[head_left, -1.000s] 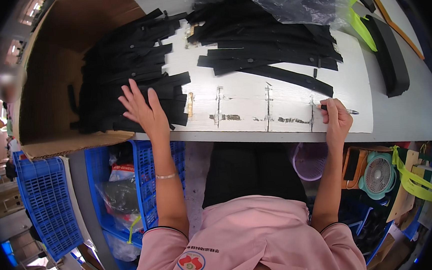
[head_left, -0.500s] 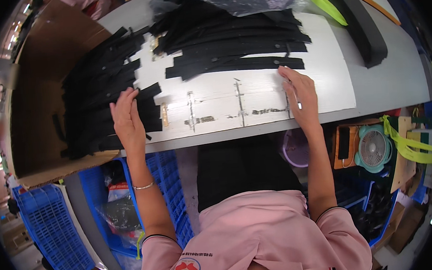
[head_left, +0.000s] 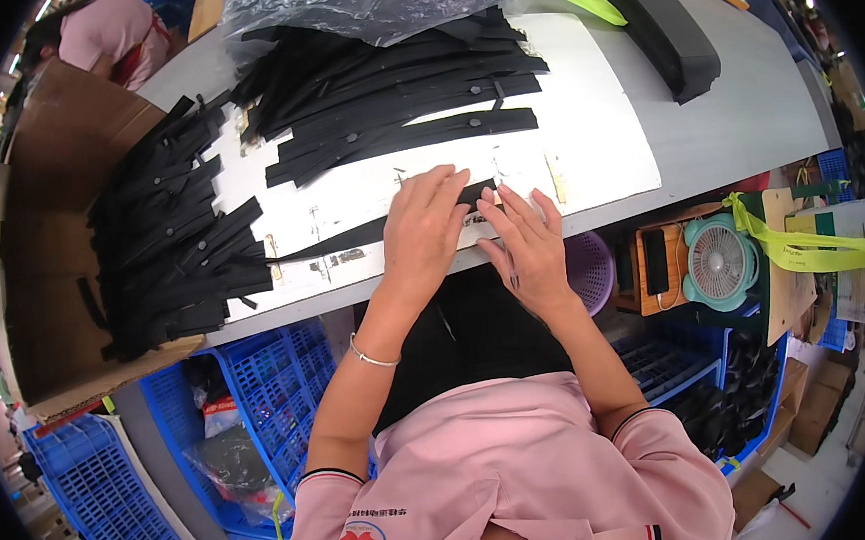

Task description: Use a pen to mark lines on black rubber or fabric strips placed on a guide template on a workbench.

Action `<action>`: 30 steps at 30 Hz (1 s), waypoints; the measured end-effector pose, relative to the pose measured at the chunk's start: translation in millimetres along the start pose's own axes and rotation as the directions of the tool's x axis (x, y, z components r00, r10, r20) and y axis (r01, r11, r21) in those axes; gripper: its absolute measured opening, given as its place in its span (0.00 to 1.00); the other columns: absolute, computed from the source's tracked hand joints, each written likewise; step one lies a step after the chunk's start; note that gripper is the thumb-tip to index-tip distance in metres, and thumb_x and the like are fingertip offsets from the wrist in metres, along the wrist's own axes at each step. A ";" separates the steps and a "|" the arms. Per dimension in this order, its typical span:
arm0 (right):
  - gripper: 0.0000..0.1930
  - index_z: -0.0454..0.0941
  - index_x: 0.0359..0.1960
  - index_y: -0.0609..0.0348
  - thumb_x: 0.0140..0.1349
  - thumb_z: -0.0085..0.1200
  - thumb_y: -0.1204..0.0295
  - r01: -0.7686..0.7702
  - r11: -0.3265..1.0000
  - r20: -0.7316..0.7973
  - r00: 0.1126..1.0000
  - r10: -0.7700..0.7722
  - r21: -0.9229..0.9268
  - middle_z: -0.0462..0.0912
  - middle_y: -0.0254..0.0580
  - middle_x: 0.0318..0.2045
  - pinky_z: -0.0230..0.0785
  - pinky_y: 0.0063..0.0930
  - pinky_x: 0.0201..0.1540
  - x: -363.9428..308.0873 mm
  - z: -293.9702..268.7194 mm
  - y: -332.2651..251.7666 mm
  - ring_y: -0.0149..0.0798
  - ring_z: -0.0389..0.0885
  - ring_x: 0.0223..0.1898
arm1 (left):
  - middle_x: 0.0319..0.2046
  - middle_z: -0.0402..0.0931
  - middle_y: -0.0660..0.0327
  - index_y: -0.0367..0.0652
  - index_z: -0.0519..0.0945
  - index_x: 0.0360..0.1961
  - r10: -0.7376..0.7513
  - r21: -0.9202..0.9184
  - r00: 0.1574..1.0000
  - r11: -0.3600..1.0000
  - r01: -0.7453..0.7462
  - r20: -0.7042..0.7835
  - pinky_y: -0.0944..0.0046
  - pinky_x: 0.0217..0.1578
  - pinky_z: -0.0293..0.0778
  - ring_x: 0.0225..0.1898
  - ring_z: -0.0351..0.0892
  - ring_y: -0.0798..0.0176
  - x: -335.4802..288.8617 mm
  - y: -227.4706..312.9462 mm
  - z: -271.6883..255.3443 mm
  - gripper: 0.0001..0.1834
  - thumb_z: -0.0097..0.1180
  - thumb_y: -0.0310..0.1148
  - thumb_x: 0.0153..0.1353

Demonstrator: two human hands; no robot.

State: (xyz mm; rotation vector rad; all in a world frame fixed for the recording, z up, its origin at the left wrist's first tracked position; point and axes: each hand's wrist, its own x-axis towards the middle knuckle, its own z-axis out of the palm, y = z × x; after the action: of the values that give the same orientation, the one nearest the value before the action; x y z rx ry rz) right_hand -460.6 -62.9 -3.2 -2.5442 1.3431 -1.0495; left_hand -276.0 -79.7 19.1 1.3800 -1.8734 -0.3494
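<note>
- Left hand and right hand have come together over a black strip.
- Both bend softly; I can't tell if they grip.
- Both seem busy with it.

Factory-like workshop, long grey workbench, heaped black strips, open cardboard box, blue plastic crates below, co-worker in pink beyond
</note>
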 end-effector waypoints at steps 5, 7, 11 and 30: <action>0.27 0.77 0.64 0.56 0.61 0.67 0.72 -0.060 0.998 -0.041 0.997 0.059 -0.034 0.85 0.40 0.57 0.56 0.52 0.72 -9.8 -17.2 25.4 0.47 0.78 0.63 | 0.60 0.80 0.53 0.43 0.81 0.62 -0.075 0.083 0.990 0.993 0.086 -0.119 0.51 0.67 0.66 0.64 0.76 0.48 -32.0 -12.6 -17.7 0.24 0.65 0.24 0.63; 0.26 0.78 0.63 0.56 0.62 0.66 0.74 -0.104 0.991 -0.104 0.990 0.095 -0.082 0.86 0.40 0.55 0.55 0.52 0.73 -10.2 -24.9 38.6 0.47 0.79 0.61 | 0.66 0.76 0.55 0.43 0.79 0.65 -0.108 0.207 0.994 0.972 0.113 -0.032 0.46 0.72 0.57 0.71 0.70 0.48 -51.4 -27.6 -30.6 0.24 0.62 0.26 0.67; 0.24 0.80 0.62 0.56 0.63 0.64 0.77 -0.112 0.991 -0.115 0.988 0.103 -0.077 0.88 0.39 0.52 0.56 0.50 0.73 -13.8 -19.6 49.6 0.45 0.79 0.60 | 0.69 0.73 0.56 0.44 0.78 0.67 -0.184 0.361 0.983 0.915 0.179 -0.021 0.37 0.76 0.42 0.75 0.63 0.45 -77.3 -29.7 -48.7 0.23 0.60 0.31 0.71; 0.12 0.85 0.53 0.59 0.72 0.55 0.74 -0.300 0.932 -0.025 0.950 0.311 0.205 0.87 0.42 0.45 0.66 0.40 0.66 38.5 -12.5 -25.6 0.40 0.82 0.52 | 0.68 0.72 0.56 0.43 0.77 0.67 -0.263 0.388 0.936 0.857 0.339 -0.236 0.31 0.74 0.39 0.75 0.62 0.49 -118.0 -55.0 -80.3 0.35 0.68 0.49 0.63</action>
State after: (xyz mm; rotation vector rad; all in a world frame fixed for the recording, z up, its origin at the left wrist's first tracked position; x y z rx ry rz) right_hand -435.5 -73.3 36.3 -2.0931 1.5017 -1.1348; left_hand -166.7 23.2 -10.5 1.9429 -1.6410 0.0395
